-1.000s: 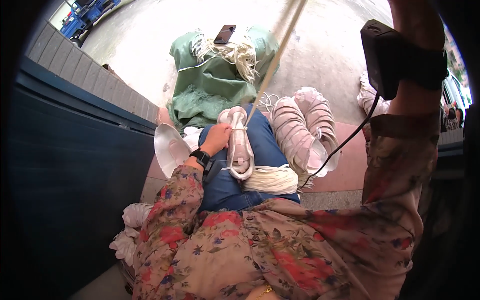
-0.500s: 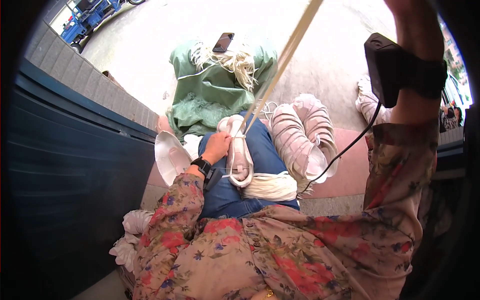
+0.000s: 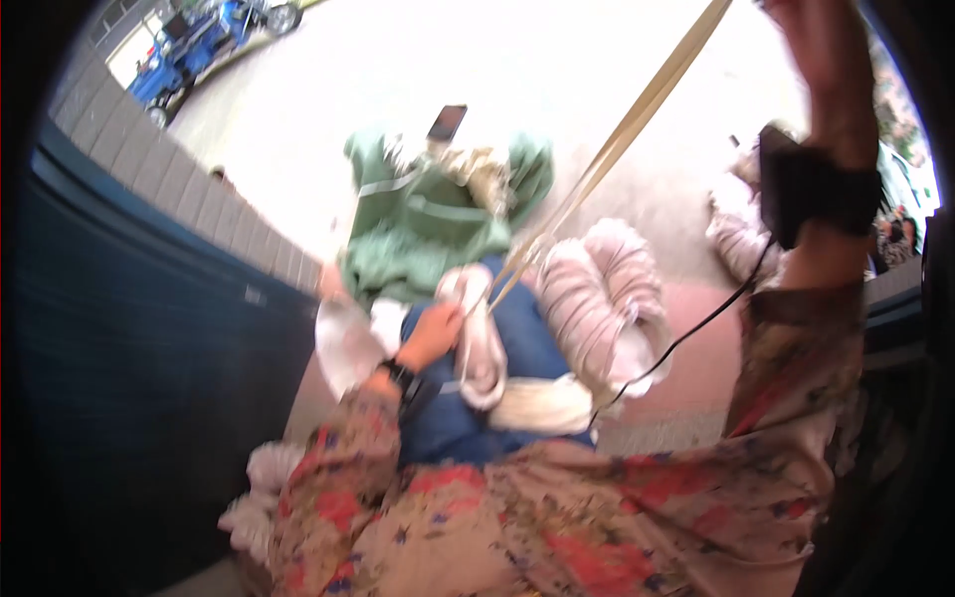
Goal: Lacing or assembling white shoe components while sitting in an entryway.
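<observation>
A pale pink shoe upper (image 3: 481, 360) lies lengthwise on my jeans-covered lap. My left hand (image 3: 434, 332) is closed on its left edge, gripping it near the eyelets. From the upper a cream shoelace (image 3: 637, 117), doubled into strands, runs taut up to the top edge of the view. My right hand (image 3: 804, 22) is raised high at the top right, at the lace's upper end; its fingers are mostly cut off by the frame. Across my lap, beside the upper's near end, rests a bundle of cream laces (image 3: 542, 405).
Nested stacks of pink uppers (image 3: 587, 308) stand to my right, with another stack (image 3: 738, 224) farther off. Ahead, a green cloth-covered heap (image 3: 428, 234) bears loose laces and a phone (image 3: 448, 122). A dark blue panel (image 3: 169, 368) borders my left. A black cable (image 3: 696, 328) hangs from my right wrist.
My right hand has moved farther up, partly out of view, and the shoelace now slants more to the right. The whole view has shifted slightly and blurred; my left hand stays on the upper.
</observation>
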`<state>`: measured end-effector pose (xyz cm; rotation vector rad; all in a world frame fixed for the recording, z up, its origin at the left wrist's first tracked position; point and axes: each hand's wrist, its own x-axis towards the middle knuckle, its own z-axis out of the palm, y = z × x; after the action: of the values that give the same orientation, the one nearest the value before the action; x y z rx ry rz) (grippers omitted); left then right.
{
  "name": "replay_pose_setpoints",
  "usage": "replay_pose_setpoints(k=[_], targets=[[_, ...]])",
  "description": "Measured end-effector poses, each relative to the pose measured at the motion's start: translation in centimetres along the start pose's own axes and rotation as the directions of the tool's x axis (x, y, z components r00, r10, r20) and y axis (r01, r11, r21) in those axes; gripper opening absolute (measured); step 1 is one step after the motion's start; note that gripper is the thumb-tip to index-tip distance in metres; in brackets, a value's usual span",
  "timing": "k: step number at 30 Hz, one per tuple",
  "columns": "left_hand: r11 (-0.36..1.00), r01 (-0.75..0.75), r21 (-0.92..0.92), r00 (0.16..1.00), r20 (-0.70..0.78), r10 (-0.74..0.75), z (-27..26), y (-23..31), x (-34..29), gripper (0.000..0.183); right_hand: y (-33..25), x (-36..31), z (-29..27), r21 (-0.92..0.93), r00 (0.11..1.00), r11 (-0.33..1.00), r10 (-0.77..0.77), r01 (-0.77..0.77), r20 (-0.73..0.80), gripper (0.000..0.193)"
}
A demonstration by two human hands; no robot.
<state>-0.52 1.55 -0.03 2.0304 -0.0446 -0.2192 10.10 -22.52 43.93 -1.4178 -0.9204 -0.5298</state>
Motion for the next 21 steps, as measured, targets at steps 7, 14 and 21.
replay_pose_setpoints(k=[7, 14, 21], targets=[[0.997, -0.042, 0.065, 0.99, -0.135, 0.051, -2.7, 3.2, -0.1, 0.024, 3.8, -0.8, -2.0, 0.235, 0.963, 0.935, 0.271, -0.265, 0.009, 0.024], [0.954, -0.239, -0.18, 0.968, 0.03, 0.248, -0.4, 12.4, 2.2, 0.022, 3.4, -0.5, -2.1, 0.303, 0.96, 0.911, 0.275, -0.28, 0.059, 0.025], [0.961, -0.143, -0.236, 0.99, -0.042, 0.137, -3.2, 14.2, 0.9, 0.019, 5.1, -1.3, -2.7, 0.328, 0.952, 0.899, 0.306, -0.29, 0.003, 0.024]])
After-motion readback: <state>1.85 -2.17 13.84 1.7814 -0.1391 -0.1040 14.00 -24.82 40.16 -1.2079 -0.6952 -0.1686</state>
